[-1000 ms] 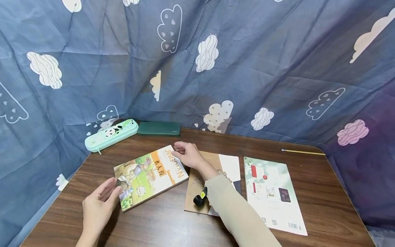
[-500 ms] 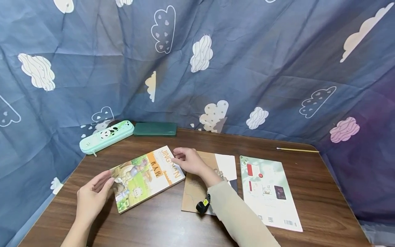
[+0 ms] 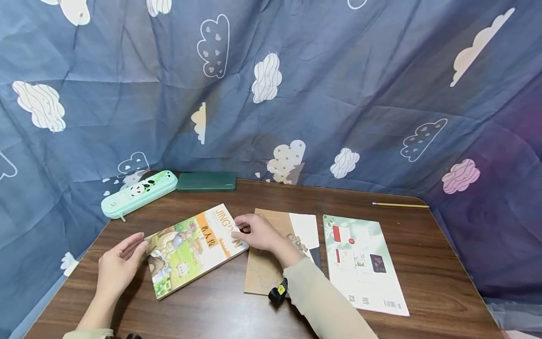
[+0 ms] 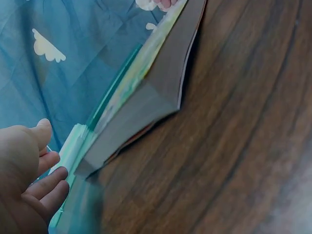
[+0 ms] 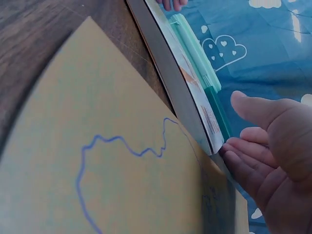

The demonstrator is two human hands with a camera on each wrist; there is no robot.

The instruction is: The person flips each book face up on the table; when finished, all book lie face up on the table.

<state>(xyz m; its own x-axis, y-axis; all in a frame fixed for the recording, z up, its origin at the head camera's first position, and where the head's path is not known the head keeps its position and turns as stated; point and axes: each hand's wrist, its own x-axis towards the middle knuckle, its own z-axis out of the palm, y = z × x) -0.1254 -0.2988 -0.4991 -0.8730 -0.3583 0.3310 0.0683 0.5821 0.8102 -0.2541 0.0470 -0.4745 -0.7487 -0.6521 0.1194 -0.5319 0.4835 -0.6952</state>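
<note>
A paperback book with a colourful illustrated cover and orange letters lies at a slant on the table. My left hand is at its upper left corner, fingers loosely bent; in the left wrist view a small gap separates the fingers from the pages. At the other end, my right hand is by the book's right edge. Its fingertips seem to touch that edge in the right wrist view, while the thumb stands apart. Partly under the right forearm lies a brown and white booklet.
Farther right is a white and pale green booklet. A yellow pencil lies at the back right. Against the blue cloud-print curtain, a mint panda pencil case and a dark green flat case sit at the back left.
The head view has shifted slightly. My left hand has slid up along the book's left edge, its thumb off the cover. My right hand has come a little nearer along the right edge.
</note>
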